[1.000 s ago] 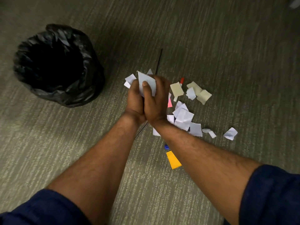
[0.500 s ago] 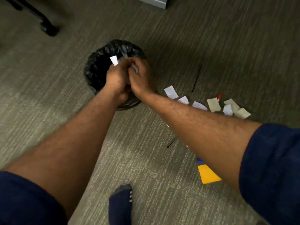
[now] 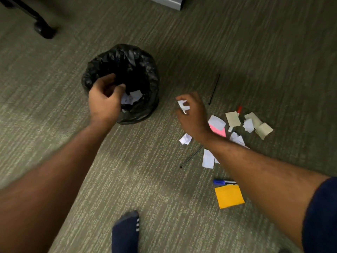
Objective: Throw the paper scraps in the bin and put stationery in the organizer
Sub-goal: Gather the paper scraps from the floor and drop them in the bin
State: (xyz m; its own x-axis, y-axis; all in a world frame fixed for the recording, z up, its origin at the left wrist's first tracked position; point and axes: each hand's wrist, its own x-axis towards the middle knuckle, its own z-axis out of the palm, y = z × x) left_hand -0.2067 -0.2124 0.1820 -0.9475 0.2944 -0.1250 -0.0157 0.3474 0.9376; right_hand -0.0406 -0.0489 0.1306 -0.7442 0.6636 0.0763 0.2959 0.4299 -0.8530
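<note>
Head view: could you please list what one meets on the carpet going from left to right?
Left hand → black-lined bin → right hand holding a white scrap → pink paper → tan scrap → folded tan scrap.

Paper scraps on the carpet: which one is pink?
The pink scrap beside the right hand's wrist, half covered by a white scrap. The other loose scraps are white or beige.
</note>
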